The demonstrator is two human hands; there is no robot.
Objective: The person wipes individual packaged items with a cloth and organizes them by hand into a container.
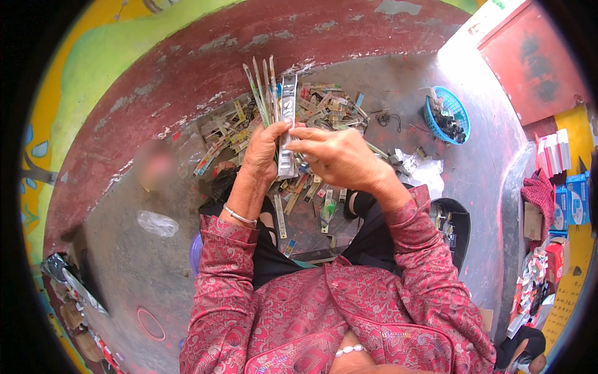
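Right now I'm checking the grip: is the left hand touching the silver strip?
Touching: the head view shows the left hand gripping the silver strip, thumb over its edge.

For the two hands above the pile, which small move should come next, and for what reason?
Perhaps the right hand, now at the silvery channel, should steady it: the left hand also grips several thin strips, so its hold looks crowded.

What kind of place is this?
Maybe a small workroom or sorting corner: a pile of thin strips is spread across the grey floor, a blue basket holds dark scraps, and blue boxes sit along the right side.
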